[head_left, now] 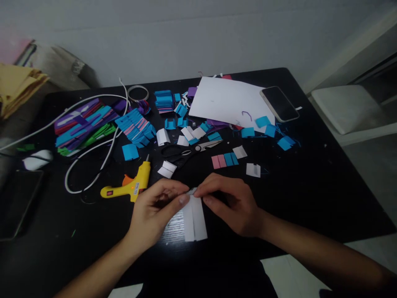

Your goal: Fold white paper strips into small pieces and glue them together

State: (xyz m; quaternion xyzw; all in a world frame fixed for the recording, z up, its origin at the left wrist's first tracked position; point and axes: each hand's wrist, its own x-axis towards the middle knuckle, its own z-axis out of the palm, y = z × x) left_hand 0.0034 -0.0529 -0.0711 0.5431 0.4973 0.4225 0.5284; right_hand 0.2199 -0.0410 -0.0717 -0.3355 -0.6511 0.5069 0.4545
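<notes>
A folded white paper strip hangs just over the front part of the table, a crease running down its length. My left hand pinches its top left edge between thumb and fingers. At the top right corner, my right hand grips the same paper with its fingertips, where a small flap is bent. Left of my hands lies a yellow glue gun with a lit orange light. Beyond my fingers rest black-handled scissors, a pink and blue folded piece and small white folded pieces.
Bundles of coloured paper strips and blue folded papers lie at the left, crossed by a white cable. A white sheet with a phone on its edge is at the back. A dark flat device sits far left.
</notes>
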